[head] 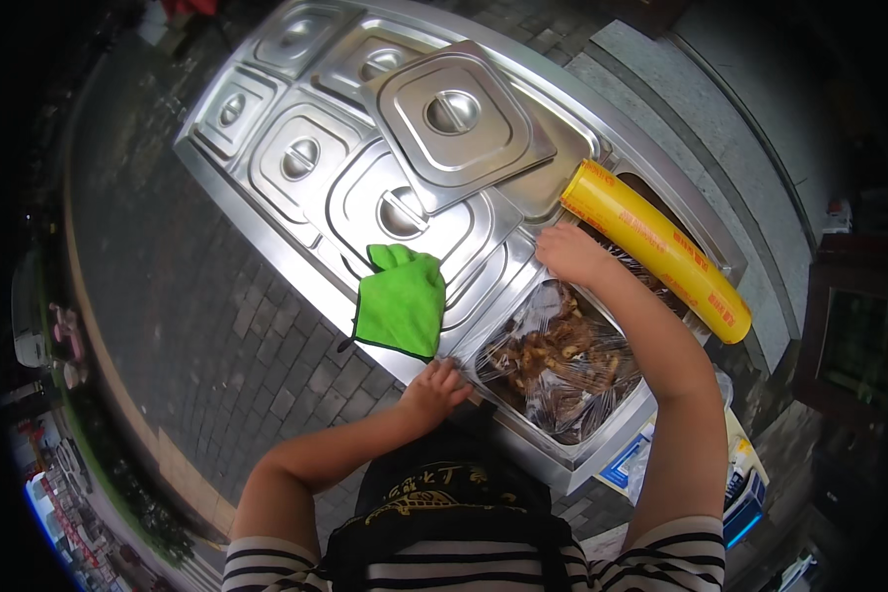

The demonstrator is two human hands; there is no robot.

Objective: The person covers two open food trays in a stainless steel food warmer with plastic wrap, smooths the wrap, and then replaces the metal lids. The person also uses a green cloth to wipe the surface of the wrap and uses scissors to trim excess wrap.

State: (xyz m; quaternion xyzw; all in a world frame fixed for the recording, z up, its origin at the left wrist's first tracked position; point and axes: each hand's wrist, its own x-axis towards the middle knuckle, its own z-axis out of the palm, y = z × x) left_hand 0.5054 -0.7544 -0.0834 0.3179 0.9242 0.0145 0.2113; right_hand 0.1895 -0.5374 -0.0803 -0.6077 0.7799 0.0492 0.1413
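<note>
A steel food pan of braised meat (555, 355) sits in the near end of a steel counter (259, 214), with wrinkled clear plastic wrap over it. My left hand (435, 391) touches the wrap's edge at the pan's left corner, fingers curled. At the far corner of the same pan, my right hand (571, 253) presses on the wrap or the rim; its fingertips are partly hidden. Just beyond it, a yellow roll of cling film (658, 251) lies slantwise across neighbouring pans. A green cloth (402, 303) lies on the steel lids between my hands and the counter's left edge.
Several lidded pans fill the far counter; one loose square lid (451, 115) lies tilted on top of others. Stone steps (710, 148) run along the right side. A box with bottles and packets (744, 473) stands at the lower right. Grey paving (281, 370) lies left.
</note>
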